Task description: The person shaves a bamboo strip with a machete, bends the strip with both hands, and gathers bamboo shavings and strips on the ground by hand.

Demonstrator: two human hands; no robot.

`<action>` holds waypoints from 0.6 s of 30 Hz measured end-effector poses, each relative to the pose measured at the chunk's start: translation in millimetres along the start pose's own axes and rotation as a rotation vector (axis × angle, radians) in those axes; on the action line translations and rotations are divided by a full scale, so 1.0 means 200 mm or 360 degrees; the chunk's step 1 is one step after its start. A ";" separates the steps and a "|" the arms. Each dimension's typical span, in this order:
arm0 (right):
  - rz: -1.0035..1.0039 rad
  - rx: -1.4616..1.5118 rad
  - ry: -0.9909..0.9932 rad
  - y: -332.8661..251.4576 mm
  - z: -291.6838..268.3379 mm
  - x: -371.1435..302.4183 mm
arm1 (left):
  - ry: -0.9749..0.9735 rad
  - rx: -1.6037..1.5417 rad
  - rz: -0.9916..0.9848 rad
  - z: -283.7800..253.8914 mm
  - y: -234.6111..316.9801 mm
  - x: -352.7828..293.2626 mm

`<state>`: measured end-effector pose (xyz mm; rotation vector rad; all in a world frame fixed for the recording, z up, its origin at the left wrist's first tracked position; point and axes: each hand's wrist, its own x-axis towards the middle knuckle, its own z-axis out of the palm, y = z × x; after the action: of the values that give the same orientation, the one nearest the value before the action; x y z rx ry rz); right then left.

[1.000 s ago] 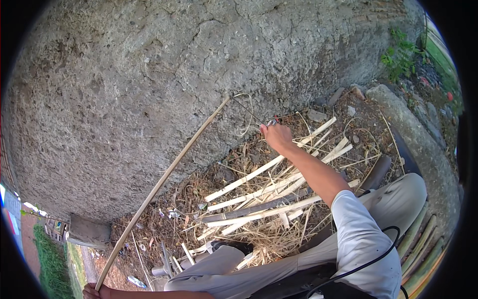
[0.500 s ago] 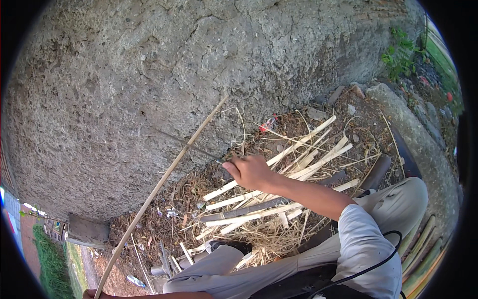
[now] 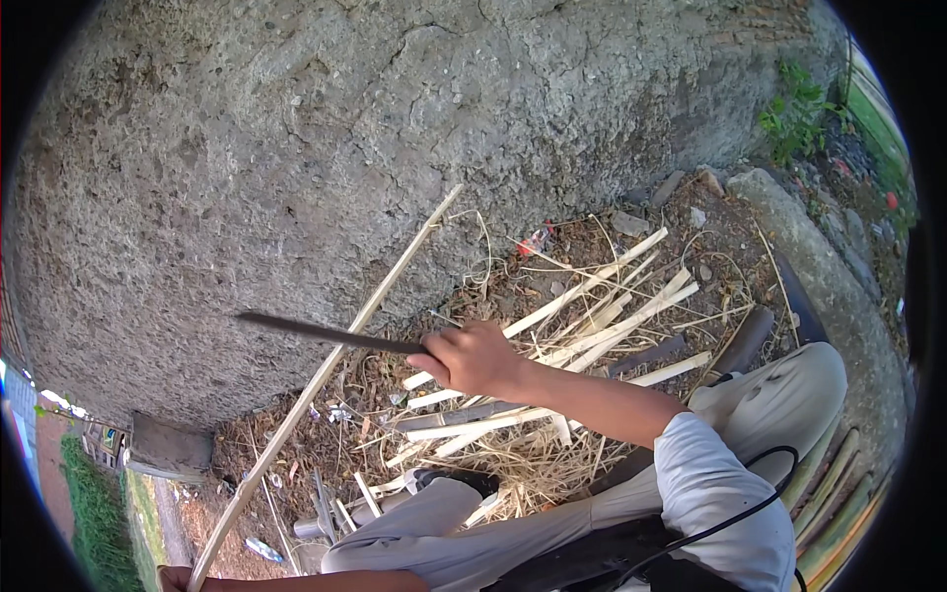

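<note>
My right hand (image 3: 472,358) is closed around the handle of a long dark blade (image 3: 326,335) that points left, just across a long pale bamboo strip (image 3: 345,345). The strip leans from the lower left up to the rough concrete wall (image 3: 296,148). My left hand (image 3: 176,578) grips the strip's lower end at the bottom edge of the picture; only a part of the hand shows. Below my right hand lies a heap of split bamboo slats (image 3: 562,335) and dry shavings on the soil.
My legs in grey trousers (image 3: 769,405) are folded at the lower right, with a black cable (image 3: 740,503) across my lap. A stone kerb (image 3: 819,266) runs along the right. More bamboo strips (image 3: 838,503) lie beside my right leg. Green weeds (image 3: 789,109) grow at the upper right.
My right hand has drawn back from the far end of the bamboo heap toward me and to the left, and now holds the dark blade across the long strip.
</note>
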<state>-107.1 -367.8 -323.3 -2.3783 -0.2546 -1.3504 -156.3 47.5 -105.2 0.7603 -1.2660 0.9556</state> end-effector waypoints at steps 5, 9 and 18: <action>-0.0253 -0.0115 0.0314 0.40 0.16 -0.10 | -0.0020 -0.0060 -0.0042 -0.03 -0.04 -0.04; 0.0068 -0.0039 0.0108 0.18 0.17 0.03 | 0.0397 -0.0397 -0.0280 -0.23 -0.12 -0.10; 0.0009 0.0261 0.0134 -0.26 -0.26 0.03 | 0.0303 -0.0343 -0.0469 0.10 -0.26 -0.05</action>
<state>-163.1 -342.6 -281.0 -2.1812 -0.3215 -1.3681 -118.3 4.9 -110.5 0.6482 -1.0366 0.6251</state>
